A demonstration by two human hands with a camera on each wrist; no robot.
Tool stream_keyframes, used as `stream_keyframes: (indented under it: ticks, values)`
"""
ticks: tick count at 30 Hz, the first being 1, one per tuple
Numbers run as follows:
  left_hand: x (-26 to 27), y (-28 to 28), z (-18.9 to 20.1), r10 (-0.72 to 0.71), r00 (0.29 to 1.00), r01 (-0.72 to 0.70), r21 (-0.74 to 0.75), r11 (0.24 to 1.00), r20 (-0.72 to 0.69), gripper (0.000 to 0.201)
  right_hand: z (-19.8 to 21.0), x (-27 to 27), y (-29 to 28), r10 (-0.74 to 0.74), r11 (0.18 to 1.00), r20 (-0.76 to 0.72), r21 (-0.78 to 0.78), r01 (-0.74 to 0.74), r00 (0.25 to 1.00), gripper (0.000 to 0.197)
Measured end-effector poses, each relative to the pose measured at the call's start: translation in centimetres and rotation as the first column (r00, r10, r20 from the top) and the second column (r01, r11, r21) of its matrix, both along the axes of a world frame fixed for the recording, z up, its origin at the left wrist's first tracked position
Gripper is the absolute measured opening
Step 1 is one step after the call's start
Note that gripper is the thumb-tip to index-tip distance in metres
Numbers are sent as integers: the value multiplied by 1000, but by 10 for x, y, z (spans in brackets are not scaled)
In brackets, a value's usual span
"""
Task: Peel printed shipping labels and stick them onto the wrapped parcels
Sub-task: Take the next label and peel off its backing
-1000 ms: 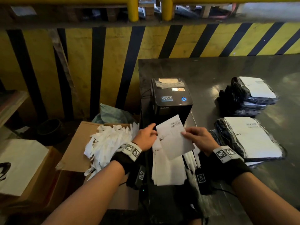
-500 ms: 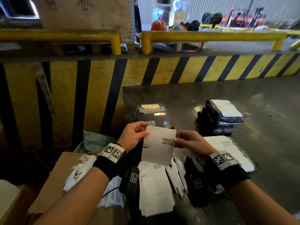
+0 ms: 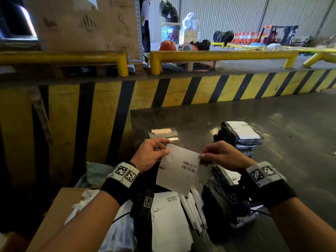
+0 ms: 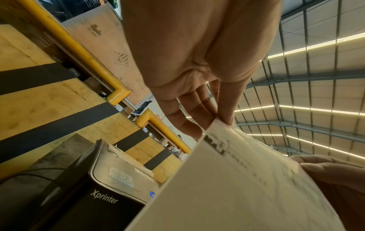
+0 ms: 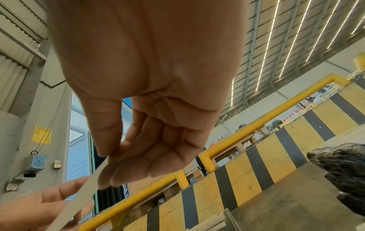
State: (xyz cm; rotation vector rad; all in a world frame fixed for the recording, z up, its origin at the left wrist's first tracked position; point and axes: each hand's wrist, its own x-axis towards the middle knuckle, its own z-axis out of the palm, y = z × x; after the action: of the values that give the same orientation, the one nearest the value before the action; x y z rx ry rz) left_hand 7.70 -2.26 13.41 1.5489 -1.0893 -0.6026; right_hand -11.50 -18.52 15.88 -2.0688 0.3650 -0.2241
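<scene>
A white printed shipping label (image 3: 179, 170) with barcodes hangs in the air in front of me, above the table's left edge. My left hand (image 3: 154, 153) pinches its upper left corner (image 4: 217, 123) between thumb and fingers. My right hand (image 3: 216, 154) pinches its upper right edge, seen edge-on as a thin label strip (image 5: 88, 182) in the right wrist view. Black wrapped parcels with white labels lie stacked at the back right (image 3: 240, 135) and more black parcels (image 3: 221, 179) lie under my right wrist. A strip of printed labels (image 3: 169, 222) lies below the held one.
A black Xprinter label printer (image 4: 94, 195) stands at the table's left edge (image 3: 163, 132). A cardboard box (image 3: 54, 217) of peeled white backing strips sits lower left. A yellow-black striped wall (image 3: 200, 90) with yellow rails runs behind the dark table (image 3: 272, 124).
Both hands have lifted the label higher and straightened it. The head view has tilted up, showing the warehouse behind the rails.
</scene>
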Motion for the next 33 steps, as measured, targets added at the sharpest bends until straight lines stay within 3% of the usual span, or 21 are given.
stream_keyframes:
  ticks: [11,18,22,24,27,30,33]
  values:
    - [1,-12,3,-49,997,49,0,999,54,27,6,-12,0,-28,998,-15,-48,27,1000,25]
    - [2,-19,0,9,992,-13,28,1000,125,31,8,-7,11,-45,999,84,-1,45,995,30]
    - [-5,-21,2,103,925,-127,42,991,365,43,3,1,21,-131,991,222,71,117,966,25]
    - [-13,-22,4,145,897,-165,12,986,416,38,-3,7,25,-177,982,274,108,153,945,24]
    - [-25,-24,9,85,954,-90,4,996,286,20,-12,16,29,-222,974,334,118,193,916,25]
    - [-37,-26,11,-23,997,20,45,999,74,25,-17,23,33,-246,968,365,131,212,898,25]
    - [-41,-27,8,-17,998,13,77,997,56,26,-22,28,36,-253,966,362,152,211,897,29]
